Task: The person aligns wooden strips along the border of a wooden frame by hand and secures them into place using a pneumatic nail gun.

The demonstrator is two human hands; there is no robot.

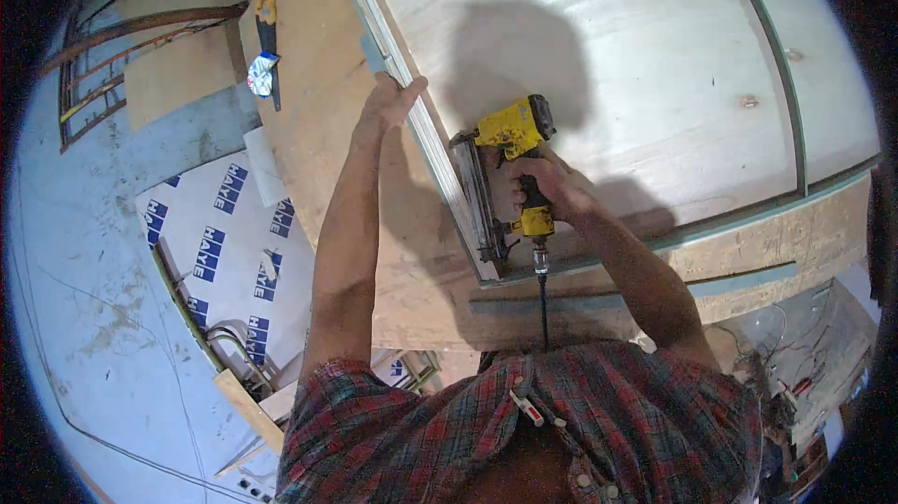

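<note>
My right hand (543, 188) grips the yellow nail gun (505, 167); I'd keep my left hand (391, 100) pressing the trim strip (426, 135) flush, fingers off the nose.

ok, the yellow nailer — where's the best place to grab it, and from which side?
Take the nailer by its black-and-yellow handle, from the person's right, as the right hand does now. The handle juts clear of the body; the long magazine lies against the trim strip, and the hose hangs off the butt.

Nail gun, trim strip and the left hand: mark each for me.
Yellow nail gun (513, 130), head view, on its yellow body above the grip.
Pale trim strip (374, 8), head view, on its upper stretch along the panel edge.
Left hand (388, 104), head view, on the back of the hand.
</note>
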